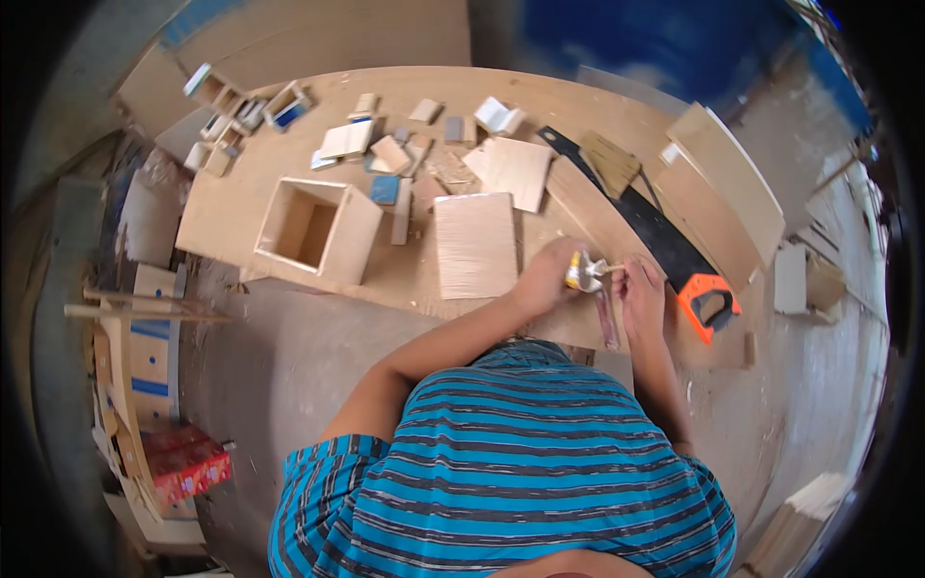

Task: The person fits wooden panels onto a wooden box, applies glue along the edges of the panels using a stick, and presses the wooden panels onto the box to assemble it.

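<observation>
My left hand point(553, 274) is closed around a small yellow-and-white container point(575, 271), held near the front edge of the workbench. Whitish material shows at the container's mouth; I cannot make out exactly what it is. In my right hand point(640, 287), pinched between the fingers, is a thin wooden stick point(613, 269) whose tip reaches the container's mouth. Below and between the hands lies a narrow reddish-brown strip point(607, 321) at the bench edge. A flat plywood panel point(476, 247) rests left of my left hand.
A handsaw with an orange handle point(710, 302) lies right of my right hand. An open wooden box point(361, 231) stands on the workbench point(224, 214) at left. Several wood offcuts point(390, 154) are scattered farther back. A red box point(188, 462) is at lower left.
</observation>
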A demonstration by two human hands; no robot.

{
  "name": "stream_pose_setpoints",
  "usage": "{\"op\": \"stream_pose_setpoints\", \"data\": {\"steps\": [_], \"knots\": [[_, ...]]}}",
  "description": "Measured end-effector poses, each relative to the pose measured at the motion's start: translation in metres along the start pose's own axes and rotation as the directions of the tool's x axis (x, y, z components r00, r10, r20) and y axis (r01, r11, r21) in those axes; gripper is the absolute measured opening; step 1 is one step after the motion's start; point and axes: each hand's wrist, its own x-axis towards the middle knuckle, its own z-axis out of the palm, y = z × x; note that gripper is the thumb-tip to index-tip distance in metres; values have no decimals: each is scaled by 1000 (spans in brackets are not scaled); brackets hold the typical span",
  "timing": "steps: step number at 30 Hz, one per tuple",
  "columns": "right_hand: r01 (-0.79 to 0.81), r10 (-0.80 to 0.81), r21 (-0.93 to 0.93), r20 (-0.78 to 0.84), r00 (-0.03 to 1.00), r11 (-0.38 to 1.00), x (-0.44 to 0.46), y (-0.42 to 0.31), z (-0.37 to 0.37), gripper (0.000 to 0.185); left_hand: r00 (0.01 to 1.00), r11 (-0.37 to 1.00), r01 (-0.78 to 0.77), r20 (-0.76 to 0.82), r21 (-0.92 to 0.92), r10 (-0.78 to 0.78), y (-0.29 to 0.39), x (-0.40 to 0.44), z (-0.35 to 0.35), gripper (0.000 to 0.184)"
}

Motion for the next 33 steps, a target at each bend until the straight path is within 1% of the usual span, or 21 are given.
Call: {"op": "stream_pose_setpoints", "data": {"steps": [1,3,4,6,7,8,11,14,17,18,20,21,22,23,24,25,26,28,29,31,33], "knots": [[-18,18,22,-1,1000,1000,2,-1,-5,13,999,999,48,-15,-19,-48,-2,-1,2,52],[-51,51,71,0,999,996,6,-3,-15,13,978,972,211,27,-106,-209,-7,-2,9,50],[-65,67,105,-13,998,992,6,-4,-19,13,962,954,272,65,-126,-266,-8,-2,13,58],[-90,96,174,-26,995,981,7,-6,-23,13,969,948,248,74,-202,-238,-9,-2,20,66],[-72,77,175,-23,997,982,6,-7,-26,14,971,942,238,74,-236,-227,-11,-1,23,70],[-56,60,176,-16,998,983,6,-8,-28,14,980,965,192,79,-181,-181,-18,-1,28,79],[17,-11,179,-33,999,984,1,-11,-31,15,979,976,180,119,-126,-165,-16,1,27,83],[78,-65,204,-72,995,976,-6,-16,-30,15,986,995,101,133,25,-104,-4,3,15,97],[114,-87,260,-115,990,959,-8,-19,-29,16,975,985,152,174,-83,-136,11,-2,-10,109],[131,-97,276,-134,986,952,-9,-21,-29,16,966,981,184,194,-61,-169,14,-9,-22,106],[172,-124,317,-165,978,933,-7,-20,-30,17,982,971,111,126,212,-140,17,-24,-50,88],[178,-137,325,-144,980,929,-8,-21,-30,17,997,935,70,14,349,-80,15,-31,-67,72],[185,-151,333,-124,981,925,-9,-23,-30,17,990,870,138,-87,473,-110,12,-42,-83,71],[192,-166,340,-105,981,921,-10,-26,-27,16,971,796,232,-188,559,-151,9,-49,-100,70],[201,-168,348,-122,978,916,-12,-29,-21,16,952,739,296,-249,605,-177,-4,-58,-114,69],[200,-176,343,-102,979,918,-14,-31,-15,16,928,674,364,-315,643,-201,-10,-63,-124,69],[198,-182,339,-78,980,920,-15,-32,-9,16,900,683,435,-307,586,-309,-13,-69,-128,71],[190,-190,333,-33,981,923,-14,-32,6,17,813,669,579,-279,466,-510,-10,-69,-141,74],[186,-191,332,-16,981,925,-13,-31,15,17,841,670,540,-287,509,-459,-8,-66,-142,78],[169,-186,330,18,982,929,-9,-27,29,18,820,627,561,-262,540,-509,-3,-55,-139,86],[151,-175,327,46,983,933,-4,-22,40,20,788,669,615,-284,418,-546,-4,-48,-136,91]]}}
